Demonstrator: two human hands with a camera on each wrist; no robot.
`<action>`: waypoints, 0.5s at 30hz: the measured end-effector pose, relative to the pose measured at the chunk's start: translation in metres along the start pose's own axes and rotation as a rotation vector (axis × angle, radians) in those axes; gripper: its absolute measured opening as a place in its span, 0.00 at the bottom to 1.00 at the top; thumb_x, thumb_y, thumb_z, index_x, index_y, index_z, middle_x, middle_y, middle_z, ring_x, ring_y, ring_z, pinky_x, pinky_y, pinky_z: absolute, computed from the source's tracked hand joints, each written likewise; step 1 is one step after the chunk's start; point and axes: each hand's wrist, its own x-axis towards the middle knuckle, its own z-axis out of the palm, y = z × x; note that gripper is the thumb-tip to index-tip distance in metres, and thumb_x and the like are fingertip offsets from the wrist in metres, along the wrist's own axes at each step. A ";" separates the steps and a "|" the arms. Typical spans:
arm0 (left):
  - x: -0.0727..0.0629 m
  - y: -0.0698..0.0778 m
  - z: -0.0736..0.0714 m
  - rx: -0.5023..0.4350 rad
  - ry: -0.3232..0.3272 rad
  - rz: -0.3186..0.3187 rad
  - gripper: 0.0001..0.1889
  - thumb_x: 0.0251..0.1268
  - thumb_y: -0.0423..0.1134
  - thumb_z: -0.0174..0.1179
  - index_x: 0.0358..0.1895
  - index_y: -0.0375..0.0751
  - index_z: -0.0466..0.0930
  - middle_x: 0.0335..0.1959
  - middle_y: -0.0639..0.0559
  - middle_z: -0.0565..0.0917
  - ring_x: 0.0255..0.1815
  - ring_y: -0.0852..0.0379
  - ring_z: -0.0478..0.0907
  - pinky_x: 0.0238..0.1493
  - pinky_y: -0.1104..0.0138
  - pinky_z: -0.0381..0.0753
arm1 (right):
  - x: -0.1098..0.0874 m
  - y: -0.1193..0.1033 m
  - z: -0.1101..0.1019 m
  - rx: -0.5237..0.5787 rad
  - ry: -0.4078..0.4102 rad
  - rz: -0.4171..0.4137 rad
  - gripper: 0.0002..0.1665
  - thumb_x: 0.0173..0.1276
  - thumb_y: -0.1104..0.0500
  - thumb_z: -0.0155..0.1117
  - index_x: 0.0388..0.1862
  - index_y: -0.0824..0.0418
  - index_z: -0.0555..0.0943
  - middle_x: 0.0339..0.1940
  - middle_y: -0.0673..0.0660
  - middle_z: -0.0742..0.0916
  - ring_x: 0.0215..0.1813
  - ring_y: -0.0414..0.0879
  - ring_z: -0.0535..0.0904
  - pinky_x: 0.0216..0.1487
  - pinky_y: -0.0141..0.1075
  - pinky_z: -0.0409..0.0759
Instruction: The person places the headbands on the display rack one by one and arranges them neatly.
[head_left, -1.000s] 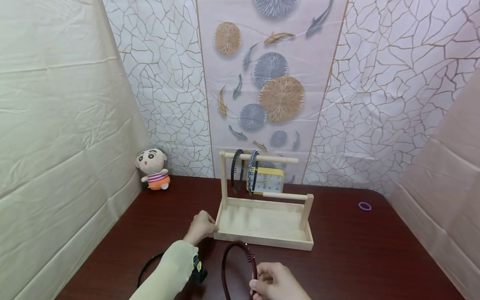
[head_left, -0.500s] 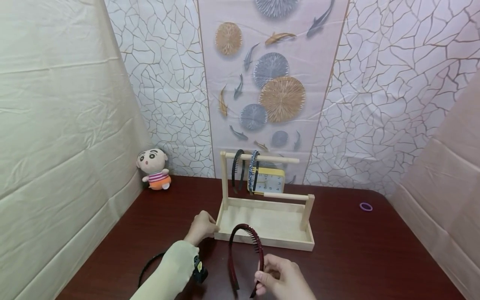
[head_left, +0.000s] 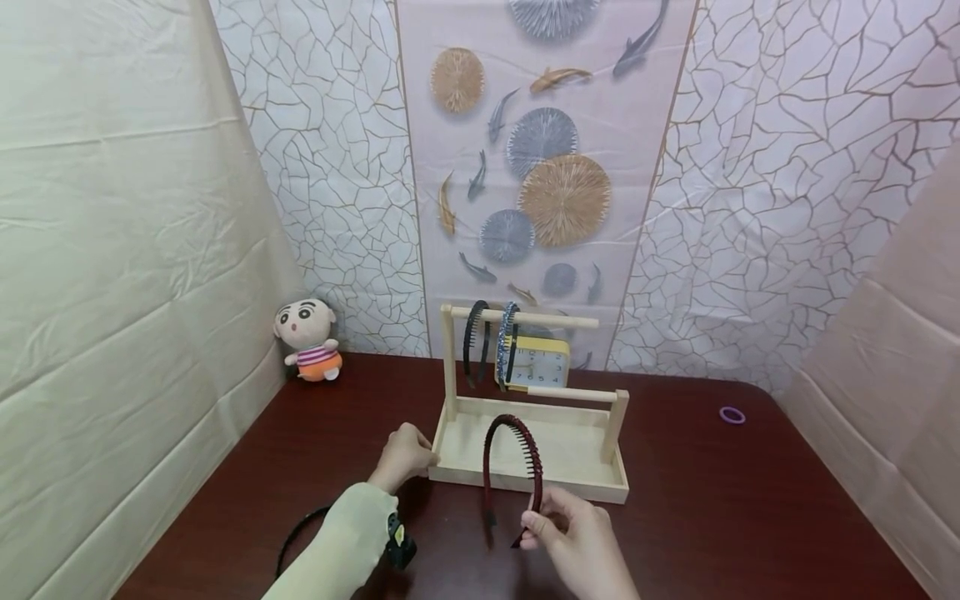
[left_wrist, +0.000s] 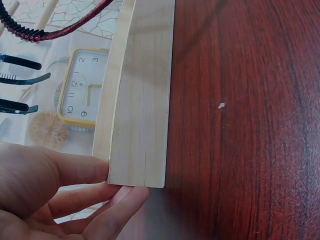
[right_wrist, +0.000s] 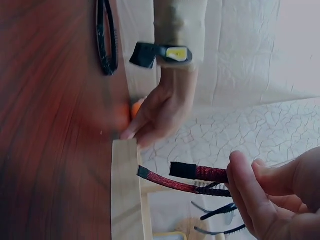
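My right hand (head_left: 573,537) pinches one leg of a dark red headband (head_left: 534,454) with black teeth, its arch up, in front of the wooden rack (head_left: 525,483). Both black-tipped ends of the headband show in the right wrist view. The left hand (head_left: 405,458) grips the front left corner of the rack's tray; in the left wrist view its thumb (left_wrist: 82,167) lies on the rim and the fingers curl at the end. From the rack's upper bar hang a black headband (head_left: 468,342) and a blue glittery headband (head_left: 502,346).
A yellow clock (head_left: 551,367) stands behind the rack. Further left sits a plush doll (head_left: 311,342). A purple ring (head_left: 732,415) lies on the table at right. Another black headband (head_left: 288,537) is partly covered by the left sleeve. The rack's lower bar (head_left: 573,392) juts leftward from its right post.
The right hand has raised the red headband and carried it forward and slightly right, from near the table's front to before the tray. The left hand stays at the rack's corner.
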 end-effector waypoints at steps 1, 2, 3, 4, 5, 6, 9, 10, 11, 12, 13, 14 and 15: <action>0.001 0.000 0.000 0.001 -0.002 -0.002 0.08 0.51 0.28 0.68 0.35 0.26 0.85 0.33 0.36 0.85 0.24 0.53 0.83 0.25 0.62 0.82 | 0.001 0.000 0.000 -0.021 0.020 0.002 0.05 0.64 0.58 0.68 0.31 0.57 0.81 0.28 0.49 0.87 0.26 0.34 0.85 0.43 0.30 0.80; 0.002 -0.001 0.001 -0.001 0.000 -0.006 0.09 0.51 0.28 0.68 0.35 0.26 0.85 0.33 0.36 0.85 0.24 0.53 0.83 0.26 0.62 0.82 | 0.003 0.001 0.000 -0.037 0.038 0.005 0.04 0.63 0.59 0.68 0.31 0.56 0.81 0.28 0.49 0.87 0.26 0.33 0.85 0.44 0.30 0.80; 0.003 -0.001 0.002 -0.004 0.000 -0.012 0.08 0.51 0.28 0.68 0.35 0.27 0.85 0.33 0.36 0.85 0.24 0.53 0.83 0.26 0.62 0.82 | 0.005 0.002 0.000 -0.054 0.055 0.006 0.04 0.63 0.59 0.68 0.30 0.56 0.81 0.28 0.48 0.87 0.26 0.33 0.85 0.44 0.30 0.80; 0.003 -0.001 0.002 -0.003 0.001 -0.015 0.08 0.51 0.28 0.68 0.35 0.27 0.85 0.33 0.37 0.85 0.24 0.53 0.83 0.27 0.62 0.82 | 0.006 0.003 0.001 -0.067 0.069 0.008 0.04 0.63 0.59 0.68 0.30 0.55 0.81 0.28 0.48 0.87 0.25 0.32 0.85 0.45 0.30 0.80; 0.003 -0.001 0.002 -0.003 0.001 -0.016 0.08 0.51 0.28 0.68 0.35 0.27 0.85 0.32 0.38 0.85 0.24 0.53 0.83 0.27 0.62 0.82 | 0.008 0.003 0.001 -0.072 0.080 0.009 0.04 0.63 0.60 0.68 0.30 0.55 0.81 0.27 0.47 0.88 0.25 0.32 0.85 0.45 0.31 0.80; 0.003 -0.002 0.002 -0.003 0.000 -0.013 0.08 0.51 0.28 0.68 0.35 0.28 0.85 0.32 0.38 0.85 0.25 0.53 0.83 0.27 0.62 0.82 | 0.010 0.004 0.001 -0.072 0.088 0.011 0.04 0.63 0.61 0.68 0.30 0.55 0.80 0.27 0.48 0.88 0.25 0.33 0.85 0.44 0.31 0.80; 0.002 -0.001 0.001 -0.003 -0.001 -0.011 0.07 0.52 0.28 0.68 0.35 0.28 0.84 0.33 0.38 0.84 0.26 0.53 0.83 0.27 0.61 0.82 | 0.016 0.006 0.001 -0.078 0.115 0.021 0.05 0.64 0.61 0.67 0.30 0.55 0.80 0.27 0.48 0.88 0.25 0.34 0.85 0.39 0.29 0.80; 0.002 -0.001 0.001 -0.004 -0.003 -0.010 0.08 0.52 0.28 0.68 0.35 0.28 0.84 0.33 0.38 0.84 0.26 0.52 0.83 0.27 0.61 0.82 | 0.017 0.007 0.001 -0.081 0.124 0.023 0.05 0.64 0.62 0.67 0.29 0.55 0.80 0.26 0.48 0.88 0.26 0.34 0.85 0.37 0.29 0.80; 0.002 -0.001 0.001 -0.005 -0.005 -0.012 0.08 0.52 0.29 0.68 0.35 0.28 0.84 0.34 0.38 0.84 0.26 0.52 0.83 0.28 0.61 0.83 | 0.020 0.008 0.001 -0.081 0.133 0.024 0.05 0.64 0.62 0.67 0.29 0.55 0.80 0.26 0.48 0.88 0.26 0.34 0.85 0.36 0.29 0.79; 0.002 -0.001 0.001 -0.003 -0.005 -0.011 0.08 0.52 0.29 0.69 0.35 0.28 0.84 0.34 0.38 0.84 0.26 0.52 0.83 0.28 0.60 0.82 | 0.022 0.008 0.001 -0.081 0.141 0.023 0.05 0.64 0.62 0.67 0.29 0.55 0.80 0.25 0.49 0.88 0.26 0.34 0.85 0.35 0.29 0.79; 0.002 -0.001 0.000 -0.001 -0.004 -0.012 0.08 0.52 0.29 0.69 0.35 0.29 0.84 0.34 0.38 0.84 0.26 0.52 0.83 0.28 0.60 0.82 | 0.024 0.009 0.001 -0.083 0.149 0.017 0.05 0.64 0.62 0.67 0.29 0.56 0.81 0.25 0.49 0.88 0.26 0.34 0.85 0.33 0.28 0.79; 0.002 -0.001 0.001 0.000 -0.004 -0.013 0.08 0.52 0.29 0.69 0.35 0.29 0.84 0.34 0.38 0.84 0.26 0.52 0.83 0.28 0.60 0.82 | 0.026 0.010 0.001 -0.087 0.157 0.009 0.05 0.64 0.62 0.67 0.29 0.56 0.81 0.25 0.49 0.88 0.26 0.34 0.85 0.33 0.28 0.79; 0.003 -0.002 0.001 0.004 -0.002 -0.014 0.08 0.52 0.29 0.69 0.35 0.29 0.84 0.34 0.39 0.84 0.26 0.52 0.82 0.28 0.61 0.82 | 0.028 0.011 0.001 -0.086 0.164 -0.002 0.05 0.64 0.63 0.67 0.29 0.56 0.81 0.25 0.49 0.88 0.26 0.34 0.85 0.32 0.28 0.79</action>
